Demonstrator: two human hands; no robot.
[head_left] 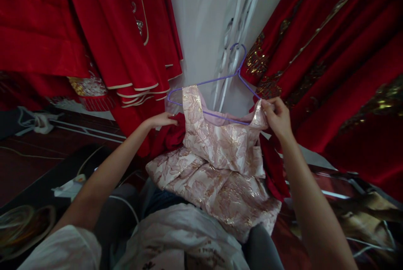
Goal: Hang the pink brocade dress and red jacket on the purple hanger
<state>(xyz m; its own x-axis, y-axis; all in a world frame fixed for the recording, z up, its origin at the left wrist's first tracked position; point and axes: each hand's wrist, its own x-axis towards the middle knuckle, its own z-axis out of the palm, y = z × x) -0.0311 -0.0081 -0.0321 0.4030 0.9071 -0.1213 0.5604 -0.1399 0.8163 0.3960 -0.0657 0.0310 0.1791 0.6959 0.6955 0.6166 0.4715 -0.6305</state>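
Note:
A pale pink and gold brocade dress (pixel 220 144) lies over my lap, its straps on a purple hanger (pixel 217 79). My right hand (pixel 278 115) pinches the dress's right strap near the hanger's end. Dark red cloth (pixel 172 135) bunches beside the bodice at the left, and my left hand (pixel 163 120) has its fingers closed at that cloth's edge. The left strap sits partway along the hanger's arm, whose end sticks out beyond it. The hanger's hook points up toward the white doors.
Red garments with trim (pixel 126 30) hang at the left, and red sequined garments (pixel 330 51) hang at the right. Behind stand white cabinet doors (pixel 201 18). A white metal rack (pixel 88 129) lies low at the left; clutter (pixel 362 219) fills the lower right.

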